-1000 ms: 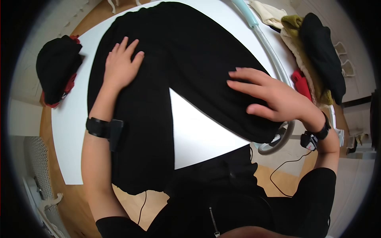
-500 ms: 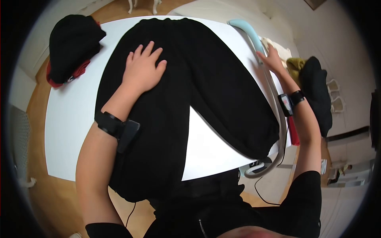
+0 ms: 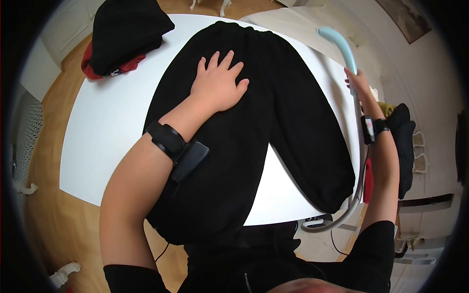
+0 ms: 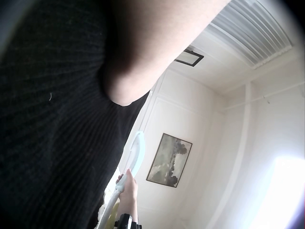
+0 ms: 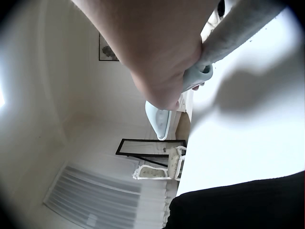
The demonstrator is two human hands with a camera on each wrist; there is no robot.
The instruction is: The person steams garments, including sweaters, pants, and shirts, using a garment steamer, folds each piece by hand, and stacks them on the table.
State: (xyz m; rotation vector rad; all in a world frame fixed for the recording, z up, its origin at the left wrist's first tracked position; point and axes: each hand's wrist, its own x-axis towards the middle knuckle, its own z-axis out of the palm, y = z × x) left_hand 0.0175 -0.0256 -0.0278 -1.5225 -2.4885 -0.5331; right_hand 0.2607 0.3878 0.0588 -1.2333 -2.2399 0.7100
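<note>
A pair of black trousers (image 3: pixel 298 102) with a gathered waist lies spread on the white table (image 3: pixel 107 136), its legs toward the person. My left hand (image 3: pixel 218 88) rests flat on the trousers near the waist, fingers spread. At the table's right side my right hand (image 3: pixel 360 87) grips the light-blue handle of a garment steamer (image 3: pixel 339 45), raised above the tabletop. Its grey hose (image 3: pixel 337 224) runs down past the table's right edge. In the right wrist view the steamer's wide head (image 5: pixel 159 123) sticks out beyond my curled fingers.
A folded black garment (image 3: pixel 124 34) sits on a red one (image 3: pixel 122 67) at the table's far left. Along the right side are a dark garment (image 3: pixel 401 146), an olive one (image 3: pixel 387 109) and something red (image 3: pixel 368 178). A thin cable (image 3: pixel 337 246) hangs near the right arm.
My right hand has left the trousers' right leg, reached the steamer at the right edge and lifted it. The left hand stays on the trousers. The head view has shifted.
</note>
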